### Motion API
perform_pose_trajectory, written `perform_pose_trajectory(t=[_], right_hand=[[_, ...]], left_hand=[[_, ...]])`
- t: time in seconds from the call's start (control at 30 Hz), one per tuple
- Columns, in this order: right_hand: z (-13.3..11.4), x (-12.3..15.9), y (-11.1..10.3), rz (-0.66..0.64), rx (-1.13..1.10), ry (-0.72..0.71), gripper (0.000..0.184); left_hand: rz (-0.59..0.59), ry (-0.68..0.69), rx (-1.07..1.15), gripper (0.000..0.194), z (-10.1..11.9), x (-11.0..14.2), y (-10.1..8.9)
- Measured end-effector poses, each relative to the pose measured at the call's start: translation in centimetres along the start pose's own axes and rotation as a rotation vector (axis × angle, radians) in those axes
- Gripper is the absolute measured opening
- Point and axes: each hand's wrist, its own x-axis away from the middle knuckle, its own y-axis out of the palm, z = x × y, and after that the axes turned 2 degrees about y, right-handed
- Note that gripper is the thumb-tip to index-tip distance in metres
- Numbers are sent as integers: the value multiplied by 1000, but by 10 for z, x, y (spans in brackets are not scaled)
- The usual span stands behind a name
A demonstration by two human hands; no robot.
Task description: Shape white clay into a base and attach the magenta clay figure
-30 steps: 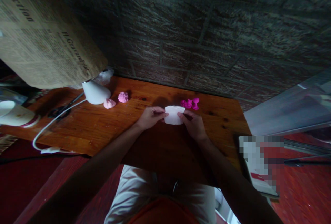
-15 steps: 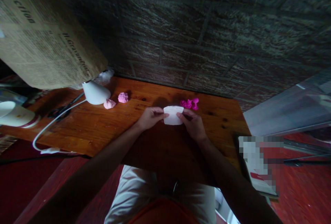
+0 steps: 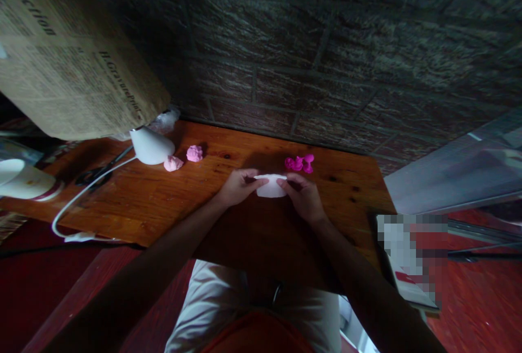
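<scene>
A flat, soft-edged white piece of what looks like modelling clay (image 3: 271,189) is held above the wooden table, its upper edge bent over. My left hand (image 3: 240,186) pinches its left side, thumb in front and fingers behind. On the right side my right hand (image 3: 303,194) grips it the same way. The fingers behind the piece are partly hidden. Small magenta shaped pieces (image 3: 299,163) lie on the table just beyond my right hand. Farther left rest a pink lump (image 3: 194,153) and a paler pink lump (image 3: 173,163), both clay-like.
A lamp with a white base (image 3: 150,146) and newsprint shade (image 3: 81,64) stands at the left, its white cable (image 3: 81,192) crossing the table. Dark scissors (image 3: 95,173) and a paper cup (image 3: 24,179) are nearby. A brick wall (image 3: 285,59) runs behind the wooden table (image 3: 163,211).
The white piece has shifted slightly left, and its upper edge has tipped or folded down, so it looks shorter. Both hands keep hold of it; the pink and magenta pieces have not moved.
</scene>
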Motion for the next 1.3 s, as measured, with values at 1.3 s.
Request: perform_pose_trajectory(t=[1.3], right_hand=[[-21, -1, -22, -232, -17, 76, 38]], left_hand=[[223, 607, -608, 27, 2, 13, -7]])
